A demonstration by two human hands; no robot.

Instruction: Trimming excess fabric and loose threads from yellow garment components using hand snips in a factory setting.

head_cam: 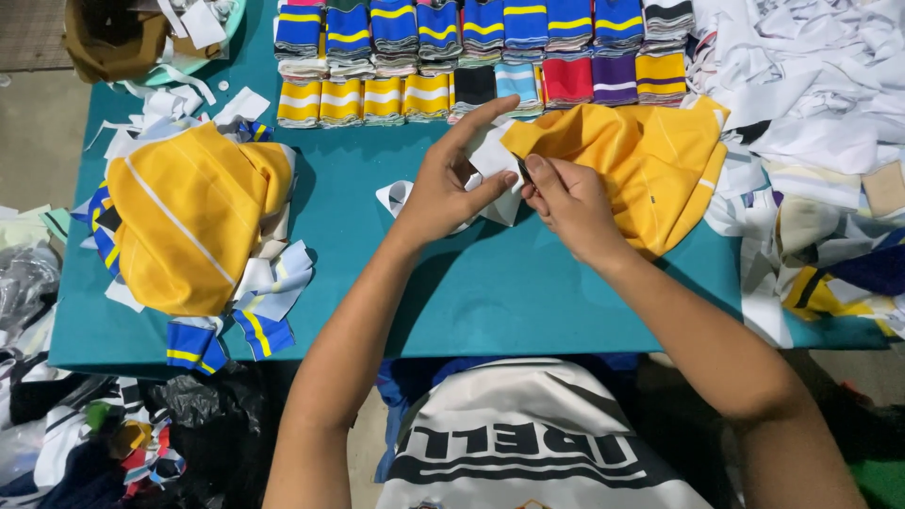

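Nearest, a printed white garment (pixel 528 443) lies at six o'clock below the teal table (pixel 490 292). At mid-table the left hand (pixel 448 184) pinches a white cloth piece (pixel 492 160) between thumb and curled fingers, while the right hand (pixel 566 198), just at its three o'clock, is closed on the edge of the yellow fabric (pixel 650 160), perhaps around a small dark tool. Farther off, a yellow pile (pixel 193 217) sits at nine o'clock and striped folded strips (pixel 471 57) line twelve o'clock.

Teal table (pixel 528 302), grey concrete floor (pixel 38 132), fabric scraps heaped along both sides, bright even light
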